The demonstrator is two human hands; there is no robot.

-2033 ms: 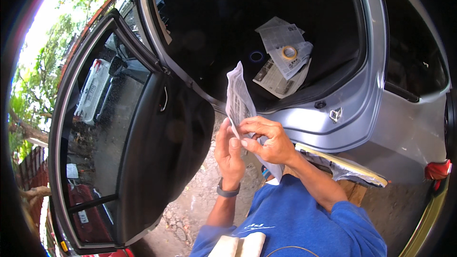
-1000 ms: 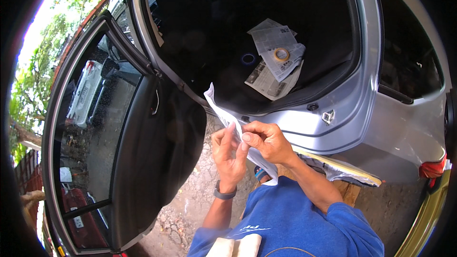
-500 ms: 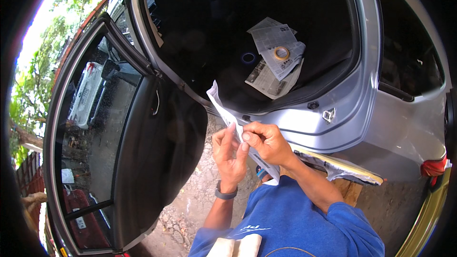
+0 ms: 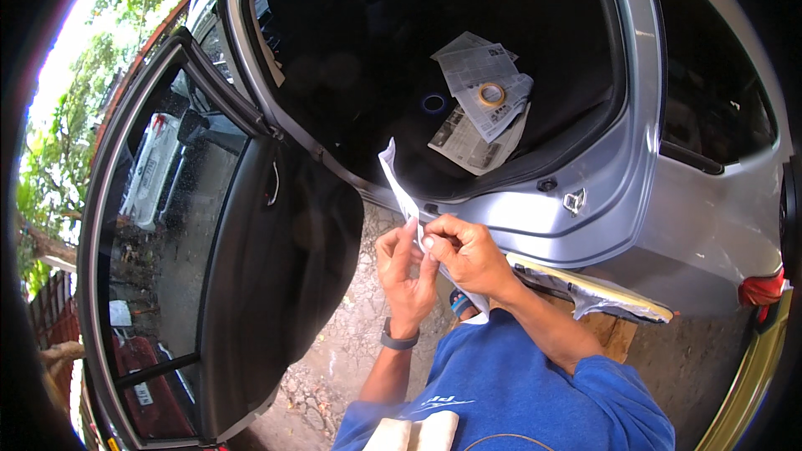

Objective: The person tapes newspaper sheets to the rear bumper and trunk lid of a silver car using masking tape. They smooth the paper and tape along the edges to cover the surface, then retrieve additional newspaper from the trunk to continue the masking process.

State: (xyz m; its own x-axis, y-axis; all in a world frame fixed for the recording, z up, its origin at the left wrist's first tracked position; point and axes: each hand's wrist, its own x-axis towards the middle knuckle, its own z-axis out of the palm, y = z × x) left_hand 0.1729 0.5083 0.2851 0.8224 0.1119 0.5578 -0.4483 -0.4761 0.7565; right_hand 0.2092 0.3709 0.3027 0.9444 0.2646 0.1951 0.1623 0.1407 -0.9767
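Between my two hands is a long, narrow strip of folded printed paper (image 4: pixel 399 186), probably newspaper. Its pointed upper end rises toward the open car doorway, while the lower end hangs down in front of my blue shirt. Thumb and fingers of my left hand (image 4: pixel 404 271) pinch the strip near its middle. My right hand (image 4: pixel 469 257) grips it just beside, thumb pressed on the fold with the fingers curled. The two hands almost touch each other.
Loose newspaper sheets (image 4: pixel 474 149) lie on the dark rear seat, with a roll of masking tape (image 4: pixel 482 101) on top. The open car door (image 4: pixel 251 284) stands at left. A paper-covered panel with a yellowish edge (image 4: pixel 618 290) rests below the silver car body (image 4: pixel 710 225) at right.
The upper part of the paper strip has swung slightly right and stands steeper. Both hands keep their hold with small finger shifts.
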